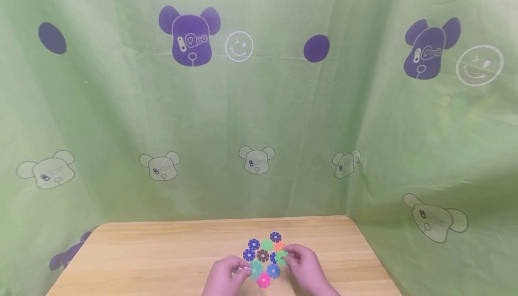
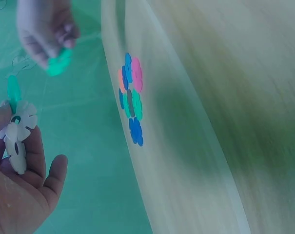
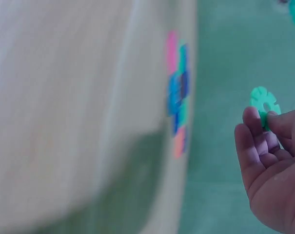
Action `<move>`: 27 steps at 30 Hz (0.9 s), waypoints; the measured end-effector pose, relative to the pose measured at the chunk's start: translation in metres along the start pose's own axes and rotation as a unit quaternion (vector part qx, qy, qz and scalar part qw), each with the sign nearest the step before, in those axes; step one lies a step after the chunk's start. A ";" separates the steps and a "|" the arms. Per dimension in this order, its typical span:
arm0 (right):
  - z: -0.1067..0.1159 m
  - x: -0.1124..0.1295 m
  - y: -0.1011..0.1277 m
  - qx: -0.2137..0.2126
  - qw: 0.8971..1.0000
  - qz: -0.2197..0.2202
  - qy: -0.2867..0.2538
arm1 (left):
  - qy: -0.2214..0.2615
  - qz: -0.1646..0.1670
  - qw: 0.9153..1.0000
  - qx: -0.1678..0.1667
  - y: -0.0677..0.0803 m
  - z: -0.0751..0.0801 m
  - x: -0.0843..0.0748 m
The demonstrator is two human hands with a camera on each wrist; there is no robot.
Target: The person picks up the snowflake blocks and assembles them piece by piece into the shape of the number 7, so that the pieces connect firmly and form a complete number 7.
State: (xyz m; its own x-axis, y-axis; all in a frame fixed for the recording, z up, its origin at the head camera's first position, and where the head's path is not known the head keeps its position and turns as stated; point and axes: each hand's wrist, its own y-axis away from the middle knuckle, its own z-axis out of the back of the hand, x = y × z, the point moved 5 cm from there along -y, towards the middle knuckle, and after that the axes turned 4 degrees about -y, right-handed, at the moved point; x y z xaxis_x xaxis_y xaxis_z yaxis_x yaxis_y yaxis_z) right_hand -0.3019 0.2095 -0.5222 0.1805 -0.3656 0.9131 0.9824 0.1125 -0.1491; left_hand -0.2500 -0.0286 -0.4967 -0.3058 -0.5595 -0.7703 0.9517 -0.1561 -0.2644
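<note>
My left hand [image 1: 227, 273] pinches a small cluster of notched plastic discs above the table. In the left wrist view, the cluster has white discs [image 2: 27, 122] slotted at angles to each other, with a green disc [image 2: 13, 90] standing at their top. Across from it, my right hand [image 1: 303, 264] pinches the edge of a single green notched disc [image 3: 264, 100] between thumb and fingers. The hands are apart, and the two held pieces do not touch. Under and between them lie loose discs, among them a pink disc [image 1: 263, 280], a blue disc [image 1: 273, 271] and a brown disc [image 1: 263, 255].
The loose discs lie flat and close together on a wooden table [image 1: 162, 255], with an orange disc [image 1: 279, 245] and a dark blue disc [image 1: 275, 237] towards the back. A green curtain [image 1: 259, 107] printed with bear heads surrounds the table's back and sides.
</note>
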 end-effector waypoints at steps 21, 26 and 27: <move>-0.010 0.070 0.027 0.041 0.995 0.057 -0.064 | 0.018 -0.015 1.000 0.001 -0.008 0.007 -0.007; -0.012 0.071 0.027 0.047 0.996 0.058 -0.053 | 0.024 -0.019 1.000 0.009 -0.008 0.008 -0.008; -0.013 0.070 0.027 0.047 0.996 0.058 -0.051 | 0.024 -0.019 0.999 0.009 -0.008 0.009 -0.009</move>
State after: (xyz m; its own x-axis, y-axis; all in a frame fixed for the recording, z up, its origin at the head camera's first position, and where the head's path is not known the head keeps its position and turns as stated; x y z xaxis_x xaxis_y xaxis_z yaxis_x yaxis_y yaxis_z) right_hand -0.2618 0.1752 -0.4670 0.2811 -0.2500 0.9265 0.9457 0.2362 -0.2232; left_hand -0.2544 -0.0297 -0.4827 -0.3429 -0.5129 -0.7870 0.9393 -0.1923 -0.2840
